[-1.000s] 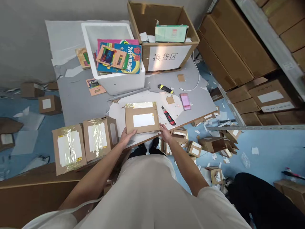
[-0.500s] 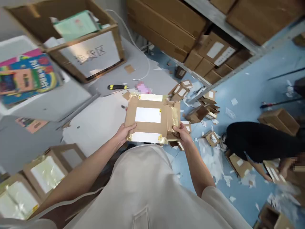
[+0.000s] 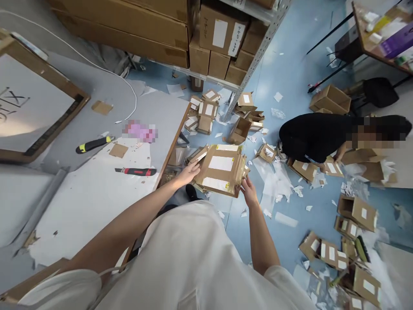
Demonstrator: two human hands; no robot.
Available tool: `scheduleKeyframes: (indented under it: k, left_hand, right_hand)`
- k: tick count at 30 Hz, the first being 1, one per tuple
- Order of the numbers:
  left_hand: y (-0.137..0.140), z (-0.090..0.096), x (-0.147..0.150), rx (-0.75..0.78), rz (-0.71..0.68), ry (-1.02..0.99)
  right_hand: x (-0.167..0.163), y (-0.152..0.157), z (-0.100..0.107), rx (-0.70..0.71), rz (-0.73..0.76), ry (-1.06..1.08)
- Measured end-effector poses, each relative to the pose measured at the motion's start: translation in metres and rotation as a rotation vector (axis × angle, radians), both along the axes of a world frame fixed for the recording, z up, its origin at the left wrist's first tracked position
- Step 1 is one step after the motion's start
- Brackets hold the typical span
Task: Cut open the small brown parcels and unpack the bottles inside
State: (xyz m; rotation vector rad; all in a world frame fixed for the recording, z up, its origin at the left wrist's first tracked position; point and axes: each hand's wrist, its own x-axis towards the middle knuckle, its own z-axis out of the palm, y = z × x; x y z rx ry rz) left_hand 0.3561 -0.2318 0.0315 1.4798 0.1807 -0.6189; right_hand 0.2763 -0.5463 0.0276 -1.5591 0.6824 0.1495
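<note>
A flattened cardboard box (image 3: 214, 175) with white labels and shiny tape is tilted over the floor, just beyond my hands. My left hand (image 3: 188, 174) is at its left edge with the fingers stretched out. By its lower right corner is my right hand (image 3: 249, 192), fingers apart. Neither thumb lies over the box's face now, and any slight contact at the edges is hard to make out. On the table to my left are a red-and-black utility knife (image 3: 137, 172) and a yellow-and-black utility knife (image 3: 94, 144).
Several opened boxes (image 3: 206, 107) and paper scraps lie on the blue floor. A metal shelf (image 3: 254, 56) with cartons stands ahead. The table's edge (image 3: 172, 150) runs along my left. A co-worker (image 3: 312, 137) in black bends over boxes at right. A broom (image 3: 361, 249) lies lower right.
The box has moved off the table's side to over the floor and looks smaller, farther from me. My thumbs have come off its face. My view has swung right.
</note>
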Motion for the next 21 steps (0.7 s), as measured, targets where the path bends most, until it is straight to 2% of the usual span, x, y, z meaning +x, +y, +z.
scheduleKeyframes:
  k: [3, 5, 10, 13, 16, 18, 21]
  left_hand:
    - [0.004, 0.005, 0.000, -0.058, 0.052, -0.013]
    - [0.016, 0.008, -0.004, -0.043, 0.102, -0.038]
    - [0.070, 0.009, -0.022, 0.122, 0.322, -0.028]
    - [0.112, 0.010, -0.039, 0.199, 0.489, -0.003]
    - [0.151, 0.017, -0.069, 0.289, 0.664, 0.037]
    - [0.171, 0.028, -0.100, 0.346, 0.790, 0.042]
    - [0.190, 0.052, -0.165, 0.478, 1.022, 0.042]
  right_hand:
    - [0.006, -0.002, -0.003, -0.044, -0.078, 0.032]
    - [0.015, 0.001, -0.004, -0.049, -0.085, 0.023]
    - [0.052, 0.035, -0.006, -0.033, 0.013, -0.037]
    - [0.079, 0.078, -0.007, -0.034, 0.201, -0.069]
    - [0.102, 0.134, -0.004, -0.007, 0.466, -0.089]
    - [0.113, 0.177, 0.000, -0.015, 0.681, -0.124]
    - [0.121, 0.256, 0.008, -0.058, 1.078, -0.199]
